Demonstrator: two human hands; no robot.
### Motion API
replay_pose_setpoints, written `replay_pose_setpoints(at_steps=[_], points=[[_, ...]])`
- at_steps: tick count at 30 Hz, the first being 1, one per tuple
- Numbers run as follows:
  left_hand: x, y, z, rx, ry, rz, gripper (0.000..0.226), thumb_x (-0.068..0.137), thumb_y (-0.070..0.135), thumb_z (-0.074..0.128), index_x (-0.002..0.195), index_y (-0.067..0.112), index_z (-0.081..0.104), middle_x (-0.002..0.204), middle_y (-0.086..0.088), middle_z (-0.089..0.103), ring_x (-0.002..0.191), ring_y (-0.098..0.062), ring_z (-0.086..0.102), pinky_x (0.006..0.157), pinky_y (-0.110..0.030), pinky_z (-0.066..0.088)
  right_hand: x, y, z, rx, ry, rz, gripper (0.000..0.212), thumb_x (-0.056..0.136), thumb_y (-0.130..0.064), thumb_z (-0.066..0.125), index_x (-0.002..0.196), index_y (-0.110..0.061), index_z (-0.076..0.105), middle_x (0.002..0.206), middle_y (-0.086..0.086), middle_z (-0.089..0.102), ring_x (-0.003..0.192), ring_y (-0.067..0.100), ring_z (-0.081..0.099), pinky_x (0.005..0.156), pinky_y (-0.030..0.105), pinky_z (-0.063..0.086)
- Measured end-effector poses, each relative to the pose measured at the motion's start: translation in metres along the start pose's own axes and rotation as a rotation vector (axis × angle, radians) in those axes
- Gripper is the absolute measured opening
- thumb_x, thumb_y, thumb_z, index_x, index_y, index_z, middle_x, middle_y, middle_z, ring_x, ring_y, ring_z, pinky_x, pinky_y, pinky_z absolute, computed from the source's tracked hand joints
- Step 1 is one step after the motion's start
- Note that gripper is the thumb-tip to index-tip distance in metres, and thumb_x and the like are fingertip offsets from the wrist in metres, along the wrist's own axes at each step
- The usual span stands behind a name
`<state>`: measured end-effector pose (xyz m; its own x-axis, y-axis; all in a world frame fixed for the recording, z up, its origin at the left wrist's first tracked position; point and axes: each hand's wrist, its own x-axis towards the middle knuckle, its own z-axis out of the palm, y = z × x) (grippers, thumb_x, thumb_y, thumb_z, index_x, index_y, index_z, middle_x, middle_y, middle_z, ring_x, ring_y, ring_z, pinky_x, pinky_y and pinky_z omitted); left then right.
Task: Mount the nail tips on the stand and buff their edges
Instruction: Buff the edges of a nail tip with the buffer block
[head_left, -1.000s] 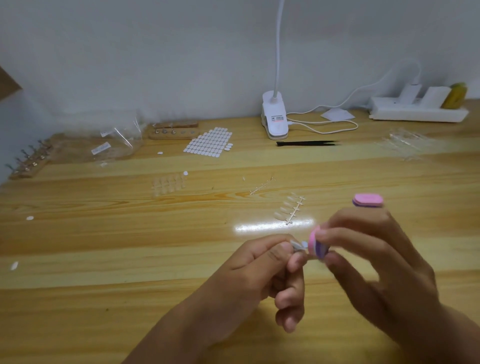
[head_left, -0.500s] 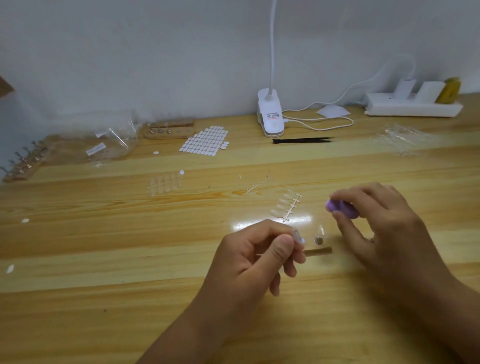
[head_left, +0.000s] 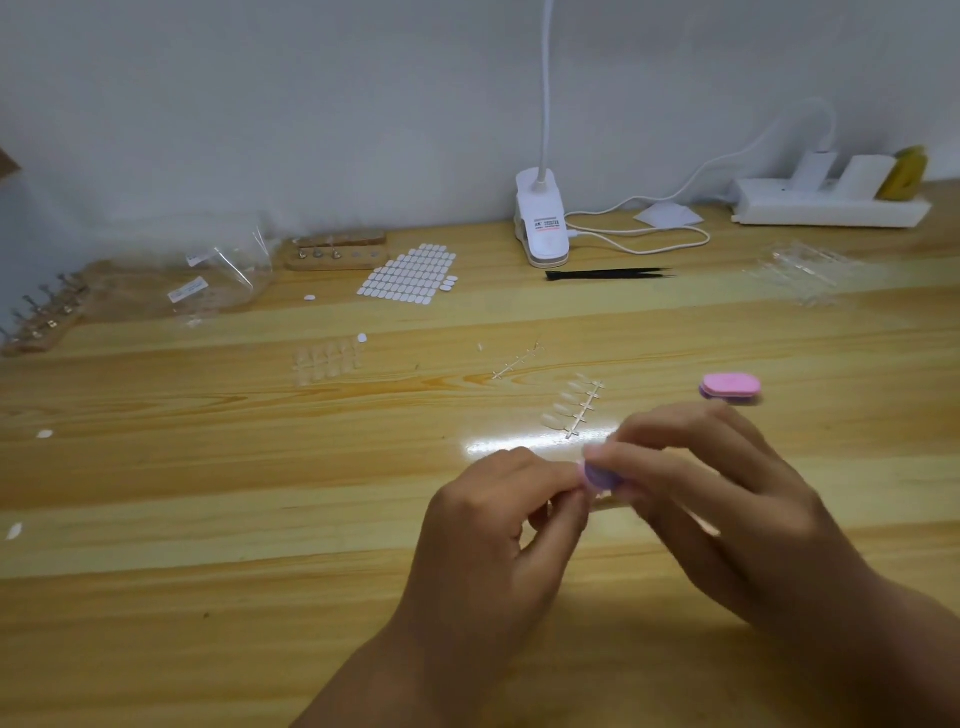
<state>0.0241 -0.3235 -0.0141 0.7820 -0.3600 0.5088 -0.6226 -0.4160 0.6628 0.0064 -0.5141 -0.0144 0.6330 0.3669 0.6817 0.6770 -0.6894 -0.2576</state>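
1. The left hand (head_left: 498, 530) and the right hand (head_left: 727, 499) meet above the middle of the light wooden bench (head_left: 208, 493), nearer to its front edge than to its back edge.
2. The left fingers (head_left: 550, 480) are pressed together in a pinch on something very small. I judge it to be one clear plastic nail tip, but it is blurred and almost fully hidden.
3. The right fingers (head_left: 639, 457) pinch a small oval purple buffer (head_left: 598, 475), which touches the left fingers.
4. To buff well, I would hold the nail tip firmly close to its edge and stroke lightly in one direction along it. After some strokes I would turn it a little, so that no place becomes too thin.
5. I cannot tell which way the held nail tip points, or how its long axis lies.
6. The strip of clear nail tips (head_left: 571, 408) lies on the bench behind the hands. It runs slantwise from front to back, and its tips point toward the left edge.
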Motion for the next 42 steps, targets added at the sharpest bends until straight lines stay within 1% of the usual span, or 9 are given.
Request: replay_pose_setpoints(at_steps=[7,15,20,24,26,30,35,38,42], points=[[0.000,0.000,-0.001,-0.005,0.019,0.026,0.010,0.087,0.011,0.067,0.087,0.014,0.076,0.070,0.005,0.064,0.065,-0.015,0.056,0.056,-0.031,0.046,-0.004,-0.006,0.004,0.004,0.031,-0.047,0.021,0.096,-0.005,0.061,0.114,0.002,0.070,0.103,0.014,0.066,0.097,0.024,0.059,0.091,0.027,0.045],[0.001,0.000,-0.002,-0.091,0.066,-0.060,0.009,0.083,0.012,0.071,0.085,0.018,0.077,0.079,0.012,0.067,0.074,-0.006,0.061,0.063,-0.014,0.042,-0.001,0.014,-0.003,-0.067,0.157,0.205,0.022,0.096,-0.014,0.057,0.113,-0.004,0.067,0.106,0.003,0.064,0.094,0.016,0.061,0.084,0.042,0.052],[0.003,0.002,0.000,-0.192,0.083,-0.168,0.010,0.078,0.015,0.073,0.084,0.022,0.078,0.084,0.011,0.067,0.086,-0.014,0.064,0.068,-0.014,0.043,0.002,-0.005,-0.003,0.472,0.068,0.415,0.014,0.098,-0.030,0.045,0.112,-0.028,0.044,0.104,-0.011,0.062,0.091,0.012,0.066,0.078,0.022,0.052],[0.004,0.000,0.000,-0.284,0.038,-0.194,0.010,0.076,0.014,0.076,0.084,0.020,0.077,0.084,0.008,0.070,0.084,-0.013,0.065,0.068,-0.013,0.040,-0.001,-0.015,0.003,0.329,-0.081,0.334,0.018,0.097,-0.032,0.039,0.114,-0.030,0.042,0.084,-0.016,0.049,0.071,0.000,0.051,0.062,0.009,0.037],[0.005,-0.001,-0.002,-0.405,0.003,-0.230,0.008,0.075,0.015,0.077,0.083,0.017,0.078,0.083,0.004,0.072,0.081,-0.011,0.065,0.069,-0.017,0.041,0.000,-0.015,0.005,0.262,-0.098,0.291,0.024,0.093,-0.035,0.049,0.114,-0.023,0.051,0.089,-0.026,0.049,0.079,-0.006,0.051,0.069,0.005,0.037],[0.006,-0.001,-0.005,-0.518,-0.012,-0.264,0.012,0.071,0.013,0.083,0.081,0.012,0.079,0.080,0.000,0.075,0.076,-0.006,0.065,0.069,-0.011,0.042,0.002,-0.012,0.004,0.254,-0.028,0.278,0.022,0.088,-0.032,0.064,0.104,-0.017,0.066,0.093,-0.014,0.063,0.081,0.002,0.059,0.073,0.009,0.041],[0.005,-0.004,-0.007,-0.069,0.018,-0.187,0.027,0.071,0.042,0.080,0.096,0.035,0.075,0.100,0.021,0.071,0.105,-0.007,0.062,0.091,-0.030,0.038,0.004,-0.002,-0.004,0.341,-0.043,0.405,0.018,0.086,-0.036,0.070,0.100,-0.025,0.069,0.081,-0.022,0.061,0.068,0.008,0.059,0.064,0.009,0.039],[0.004,-0.010,-0.006,0.242,-0.016,-0.168,0.038,0.071,0.051,0.071,0.107,0.041,0.069,0.109,0.027,0.063,0.107,0.003,0.050,0.094,-0.018,0.024,0.003,0.012,-0.007,0.319,-0.085,0.496,0.012,0.087,-0.034,0.075,0.097,-0.029,0.071,0.069,-0.020,0.057,0.060,0.007,0.053,0.057,0.011,0.036],[0.002,-0.016,-0.005,0.298,-0.167,-0.282,0.045,0.075,0.061,0.057,0.117,0.043,0.058,0.102,0.028,0.059,0.102,0.004,0.045,0.091,-0.016,0.020,0.000,0.020,-0.003,0.363,-0.163,0.545,0.014,0.079,-0.041,0.069,0.089,-0.032,0.072,0.053,-0.013,0.041,0.048,0.003,0.036,0.049,0.010,0.026]])
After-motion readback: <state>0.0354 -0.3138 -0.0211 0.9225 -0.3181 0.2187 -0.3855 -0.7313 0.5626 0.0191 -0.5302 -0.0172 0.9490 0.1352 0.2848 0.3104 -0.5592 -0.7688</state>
